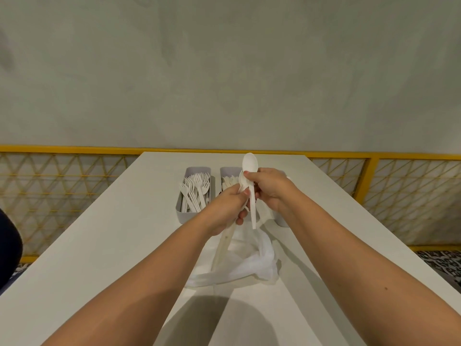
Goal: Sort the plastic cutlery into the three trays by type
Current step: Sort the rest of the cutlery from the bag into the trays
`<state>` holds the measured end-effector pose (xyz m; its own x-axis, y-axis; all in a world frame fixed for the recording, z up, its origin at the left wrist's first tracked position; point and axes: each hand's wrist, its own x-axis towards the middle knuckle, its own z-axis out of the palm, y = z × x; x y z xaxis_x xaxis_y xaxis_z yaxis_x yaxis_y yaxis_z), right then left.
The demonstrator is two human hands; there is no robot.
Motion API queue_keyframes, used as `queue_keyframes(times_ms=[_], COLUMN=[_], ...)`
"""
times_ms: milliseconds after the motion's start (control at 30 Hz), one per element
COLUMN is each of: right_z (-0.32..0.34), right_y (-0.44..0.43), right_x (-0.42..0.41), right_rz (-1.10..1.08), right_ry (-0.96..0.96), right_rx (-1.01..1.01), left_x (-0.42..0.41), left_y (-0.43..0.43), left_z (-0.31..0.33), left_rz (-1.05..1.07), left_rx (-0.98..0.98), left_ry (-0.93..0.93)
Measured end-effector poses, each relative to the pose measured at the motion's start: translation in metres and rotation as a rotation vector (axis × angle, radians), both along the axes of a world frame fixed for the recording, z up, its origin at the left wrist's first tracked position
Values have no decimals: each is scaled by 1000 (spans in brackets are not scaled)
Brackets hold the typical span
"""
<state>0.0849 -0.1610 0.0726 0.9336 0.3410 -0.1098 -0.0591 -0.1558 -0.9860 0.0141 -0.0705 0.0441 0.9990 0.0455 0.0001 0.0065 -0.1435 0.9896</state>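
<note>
White plastic spoon (250, 164) stands nearly upright over a long white table (99, 245), bowl at 12 o'clock and handle tip at 6 o'clock. The right hand (270, 191) pinches its neck between thumb and curled fingers, reaching in from 3 o'clock. The left hand (228, 211), close beside it at 8 o'clock, is closed around a bundle of white plastic cutlery (223, 243) whose handles slant toward 7 o'clock; the spoon's handle overlaps that bundle. Pale grey rectangular trays sit just beyond the hands, their long axes running 12 to 6. The fork tray (180, 208) at 10 o'clock holds white plastic forks (197, 188). The middle tray (228, 171) at 12 o'clock holds pale pieces too hidden to name. The third tray (282, 222) shows only its near corner at 4 o'clock, behind the right hand, which is the nearer one. Which of those two takes spoons cannot be told. A crumpled clear plastic bag (249, 265) lies at 6 o'clock beneath the wrists.
</note>
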Motion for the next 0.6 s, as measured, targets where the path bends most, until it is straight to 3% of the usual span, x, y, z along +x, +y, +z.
queue_keyframes(times_ms=[267, 467, 600], right_z=[-3, 13, 23], right_y=[-6, -27, -41], right_x=[18, 46, 72], right_rz=[-159, -258, -343], right_ry=[35, 139, 101], right_rx=[93, 444, 413], left_x=[2, 11, 20], left_y=[2, 1, 2], left_z=[1, 3, 7], left_rz=[-22, -10, 53], left_rx=[24, 10, -18], left_ry=[105, 138, 138])
